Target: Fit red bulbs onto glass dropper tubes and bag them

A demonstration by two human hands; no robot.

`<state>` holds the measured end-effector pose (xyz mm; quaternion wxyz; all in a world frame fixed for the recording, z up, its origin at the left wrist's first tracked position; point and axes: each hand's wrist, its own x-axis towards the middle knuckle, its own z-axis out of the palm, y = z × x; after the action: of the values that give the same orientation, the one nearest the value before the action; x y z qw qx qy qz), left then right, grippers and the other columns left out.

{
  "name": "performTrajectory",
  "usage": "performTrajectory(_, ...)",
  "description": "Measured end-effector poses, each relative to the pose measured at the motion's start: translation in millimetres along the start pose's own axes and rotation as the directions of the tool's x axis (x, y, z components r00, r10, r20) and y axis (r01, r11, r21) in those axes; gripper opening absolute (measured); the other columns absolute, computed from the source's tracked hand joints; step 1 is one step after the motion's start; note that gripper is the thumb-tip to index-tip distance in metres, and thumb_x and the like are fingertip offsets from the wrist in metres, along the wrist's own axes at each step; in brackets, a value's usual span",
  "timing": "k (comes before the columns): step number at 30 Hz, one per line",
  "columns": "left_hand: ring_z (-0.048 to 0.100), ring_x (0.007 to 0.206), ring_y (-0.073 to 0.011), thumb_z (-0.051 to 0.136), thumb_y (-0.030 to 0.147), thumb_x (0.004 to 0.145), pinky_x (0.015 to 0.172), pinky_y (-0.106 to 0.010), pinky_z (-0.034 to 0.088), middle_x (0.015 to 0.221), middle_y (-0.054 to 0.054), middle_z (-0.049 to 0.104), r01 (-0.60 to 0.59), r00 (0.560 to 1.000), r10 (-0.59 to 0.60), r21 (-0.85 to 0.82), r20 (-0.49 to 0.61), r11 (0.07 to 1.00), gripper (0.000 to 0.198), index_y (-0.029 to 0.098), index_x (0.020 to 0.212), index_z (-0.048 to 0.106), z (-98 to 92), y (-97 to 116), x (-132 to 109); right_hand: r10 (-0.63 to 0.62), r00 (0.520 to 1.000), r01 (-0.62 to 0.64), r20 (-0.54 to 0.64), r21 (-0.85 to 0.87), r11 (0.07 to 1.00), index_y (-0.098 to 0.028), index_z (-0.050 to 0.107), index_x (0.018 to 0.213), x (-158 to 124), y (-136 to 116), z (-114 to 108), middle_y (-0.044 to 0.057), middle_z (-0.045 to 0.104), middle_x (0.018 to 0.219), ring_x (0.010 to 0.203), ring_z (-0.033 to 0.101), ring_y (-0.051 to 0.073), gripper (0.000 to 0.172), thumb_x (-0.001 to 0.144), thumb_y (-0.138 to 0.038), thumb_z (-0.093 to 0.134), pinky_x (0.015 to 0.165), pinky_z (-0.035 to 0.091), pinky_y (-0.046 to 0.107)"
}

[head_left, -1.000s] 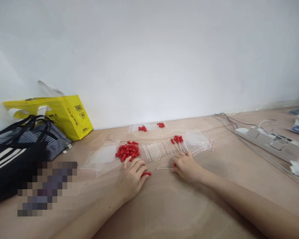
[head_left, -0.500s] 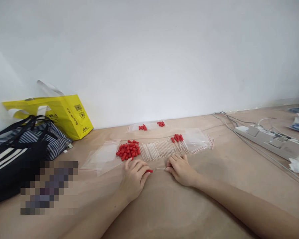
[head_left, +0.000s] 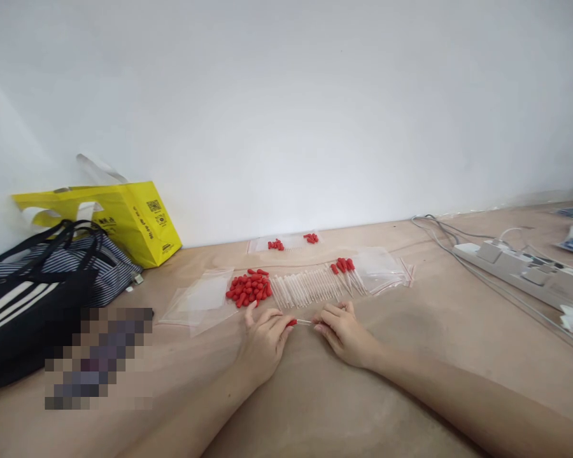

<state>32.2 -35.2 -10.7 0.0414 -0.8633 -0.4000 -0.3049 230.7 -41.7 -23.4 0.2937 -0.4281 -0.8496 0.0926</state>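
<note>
Between the fingertips of my left hand (head_left: 263, 343) is a red rubber dropper bulb (head_left: 291, 322), its open end facing right. My right hand (head_left: 342, 333) pinches a thin clear glass dropper tube (head_left: 304, 322), whose end meets the bulb; how far it sits inside I cannot tell. Just beyond my left hand lies a pile of red bulbs (head_left: 249, 288). A row of clear glass tubes (head_left: 306, 288) lies beside the pile. At the row's right end are several droppers with red bulbs on them (head_left: 344, 265).
Plastic zip bags (head_left: 205, 294) lie under and beside the parts. Farther back is another bag (head_left: 293, 240) with small red bulbs. On the left stand a yellow bag (head_left: 143, 222) and a black striped bag (head_left: 33, 318). A power strip (head_left: 525, 270) with cables lies to the right.
My hands have come closer together. The glass tube and the red bulb were apart and now meet end to end. The view has shifted slightly.
</note>
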Motion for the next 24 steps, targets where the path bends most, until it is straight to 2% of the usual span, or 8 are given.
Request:
performTrajectory(9, 0.057, 0.074, -0.015, 0.039, 0.02, 0.085, 0.093, -0.048, 0.013, 0.069, 0.002, 0.063, 0.006, 1.0, -0.006, -0.001, -0.008, 1.0, 0.019, 0.02, 0.078, 0.057, -1.4, 5.7, 2.3, -0.076, 0.997, 0.075, -0.021, -0.033, 0.997, -0.018, 0.054, 0.087, -1.7, -2.7, 0.8, 0.001, 0.057, 0.078, 0.07, 0.046, 0.012, 0.018, 0.085, -0.014, 0.037, 0.072, 0.024, 0.028)
performTrajectory(15, 0.056, 0.075, -0.0148, 0.04, 0.018, 0.084, 0.095, -0.047, 0.009, 0.07, 0.003, 0.064, -0.051, 0.999, 0.052, -0.028, 0.015, 0.998, 0.017, 0.021, 0.076, 0.056, -0.8, 3.7, 1.1, -0.182, 0.983, 0.18, -0.012, -0.108, 0.978, -0.018, 0.057, 0.085, -0.5, 2.4, -2.6, 0.001, 0.058, 0.079, 0.065, 0.045, 0.01, 0.022, 0.082, -0.008, 0.037, 0.069, 0.021, 0.029)
performTrajectory(24, 0.056, 0.075, -0.0139, 0.04, 0.018, 0.084, 0.097, -0.046, 0.007, 0.068, 0.004, 0.064, -0.095, 0.995, 0.095, -0.011, 0.029, 0.995, 0.018, 0.02, 0.074, 0.055, -1.4, 4.2, 1.1, -0.245, 0.968, 0.228, -0.052, -0.215, 0.95, -0.017, 0.058, 0.081, 0.7, 1.0, 1.7, 0.002, 0.054, 0.072, 0.061, 0.04, 0.011, 0.023, 0.078, -0.007, 0.037, 0.065, 0.021, 0.029)
